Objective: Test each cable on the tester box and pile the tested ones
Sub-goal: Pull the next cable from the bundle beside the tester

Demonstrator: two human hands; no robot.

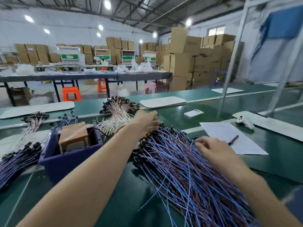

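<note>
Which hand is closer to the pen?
Right. The right hand is on the blue cables beside the pen; the left hand is farther off, at the pile's far end.

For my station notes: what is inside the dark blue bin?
A brown tester box sits inside the blue bin. The bin's walls hide the box's base and the bin floor.
</note>
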